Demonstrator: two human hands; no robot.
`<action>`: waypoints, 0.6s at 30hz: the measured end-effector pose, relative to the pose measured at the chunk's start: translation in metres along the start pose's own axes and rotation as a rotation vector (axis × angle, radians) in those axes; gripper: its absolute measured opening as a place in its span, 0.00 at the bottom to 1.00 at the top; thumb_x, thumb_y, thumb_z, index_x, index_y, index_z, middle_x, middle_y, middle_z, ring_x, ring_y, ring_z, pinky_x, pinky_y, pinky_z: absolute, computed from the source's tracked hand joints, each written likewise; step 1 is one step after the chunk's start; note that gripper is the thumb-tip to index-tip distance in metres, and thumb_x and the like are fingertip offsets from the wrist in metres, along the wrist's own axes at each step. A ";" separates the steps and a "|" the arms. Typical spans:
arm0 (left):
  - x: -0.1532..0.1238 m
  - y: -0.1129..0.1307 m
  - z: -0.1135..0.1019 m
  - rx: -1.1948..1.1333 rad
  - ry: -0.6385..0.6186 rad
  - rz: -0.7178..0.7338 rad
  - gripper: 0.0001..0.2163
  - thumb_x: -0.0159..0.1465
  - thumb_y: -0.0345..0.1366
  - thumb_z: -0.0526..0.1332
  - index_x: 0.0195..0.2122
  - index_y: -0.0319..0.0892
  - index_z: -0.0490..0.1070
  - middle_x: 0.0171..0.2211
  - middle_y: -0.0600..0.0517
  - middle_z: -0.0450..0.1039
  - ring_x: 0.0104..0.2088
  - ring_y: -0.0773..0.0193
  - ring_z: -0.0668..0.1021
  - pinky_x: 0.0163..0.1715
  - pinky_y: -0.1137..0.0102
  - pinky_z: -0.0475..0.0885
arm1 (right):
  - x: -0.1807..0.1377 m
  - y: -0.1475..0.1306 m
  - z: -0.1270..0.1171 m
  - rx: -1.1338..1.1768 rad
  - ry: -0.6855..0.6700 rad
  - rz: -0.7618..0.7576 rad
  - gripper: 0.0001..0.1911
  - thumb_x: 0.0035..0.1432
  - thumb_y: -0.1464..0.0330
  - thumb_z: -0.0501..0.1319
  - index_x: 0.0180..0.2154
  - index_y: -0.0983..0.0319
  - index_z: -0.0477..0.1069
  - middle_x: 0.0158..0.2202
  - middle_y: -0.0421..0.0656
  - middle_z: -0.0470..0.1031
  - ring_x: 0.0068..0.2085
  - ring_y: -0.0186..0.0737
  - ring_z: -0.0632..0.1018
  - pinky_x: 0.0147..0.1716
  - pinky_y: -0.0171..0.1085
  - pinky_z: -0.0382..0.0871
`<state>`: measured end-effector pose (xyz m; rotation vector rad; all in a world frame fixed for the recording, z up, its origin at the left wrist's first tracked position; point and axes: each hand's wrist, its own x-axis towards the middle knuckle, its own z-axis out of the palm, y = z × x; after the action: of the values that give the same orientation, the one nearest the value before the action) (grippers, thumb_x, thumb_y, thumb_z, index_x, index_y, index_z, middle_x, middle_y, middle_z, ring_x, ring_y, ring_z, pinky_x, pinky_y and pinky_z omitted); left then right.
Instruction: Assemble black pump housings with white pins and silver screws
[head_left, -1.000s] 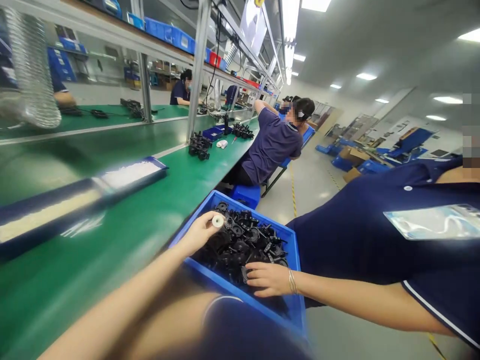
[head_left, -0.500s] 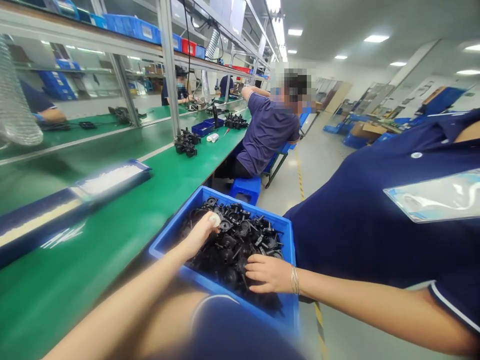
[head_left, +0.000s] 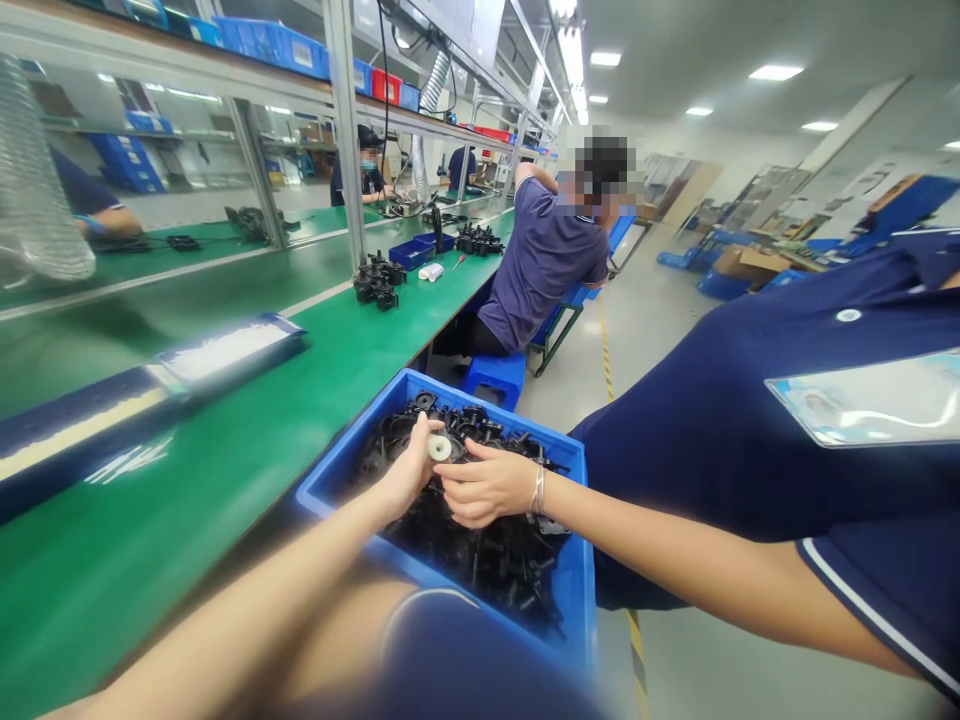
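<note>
My left hand (head_left: 409, 470) reaches over the blue bin (head_left: 307, 497) and grips a small white plastic wheel (head_left: 440, 448) with a hole at its centre. The wheel's face is turned up toward me. Beside it is my right hand (head_left: 491, 485), with thin bangles at the wrist. Its fingers are curled, with the fingertips at the wheel's lower edge and the thumb apart from them. Something dark shows between thumb and fingers, but I cannot tell whether it is held. Black plastic parts (head_left: 510, 570) lie heaped in the bin under both hands.
Left of the bin runs a green workbench (head_left: 262, 440) with long trays (head_left: 232, 350) and loose white sticks (head_left: 127, 462). More black parts (head_left: 379, 280) stand farther along. A person (head_left: 517, 260) sits ahead near a blue stool (head_left: 495, 378). A navy shirt (head_left: 720, 430) fills the right.
My right hand has come up and left from the black parts to the white wheel. My left hand keeps the wheel, now turned so its face and hole show.
</note>
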<state>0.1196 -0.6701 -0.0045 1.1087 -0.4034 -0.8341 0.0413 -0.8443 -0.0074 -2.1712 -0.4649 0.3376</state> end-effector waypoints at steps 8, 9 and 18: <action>-0.009 0.009 0.008 -0.001 0.008 -0.018 0.34 0.58 0.69 0.51 0.52 0.45 0.60 0.33 0.54 0.68 0.40 0.61 0.74 0.46 0.66 0.67 | 0.019 -0.014 -0.004 -1.463 0.008 -0.881 0.07 0.65 0.70 0.58 0.45 0.59 0.70 0.47 0.42 0.74 0.54 0.39 0.74 0.57 0.48 0.68; -0.010 0.009 0.009 -0.018 -0.008 -0.021 0.34 0.59 0.69 0.51 0.52 0.45 0.61 0.34 0.53 0.69 0.41 0.60 0.75 0.46 0.65 0.67 | 0.018 -0.017 -0.004 -1.526 0.123 -0.953 0.07 0.66 0.66 0.57 0.43 0.60 0.70 0.46 0.44 0.75 0.52 0.43 0.75 0.56 0.52 0.68; -0.023 0.018 -0.006 0.316 -0.036 0.202 0.29 0.66 0.63 0.44 0.52 0.43 0.63 0.49 0.41 0.68 0.50 0.53 0.74 0.51 0.57 0.69 | -0.039 -0.071 -0.046 -1.653 0.533 -0.777 0.16 0.66 0.61 0.55 0.44 0.67 0.73 0.43 0.55 0.80 0.51 0.48 0.78 0.50 0.46 0.75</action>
<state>0.1157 -0.6451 0.0117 1.3198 -0.6831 -0.6251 0.0102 -0.8547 0.0798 -3.0115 -1.5227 -1.5269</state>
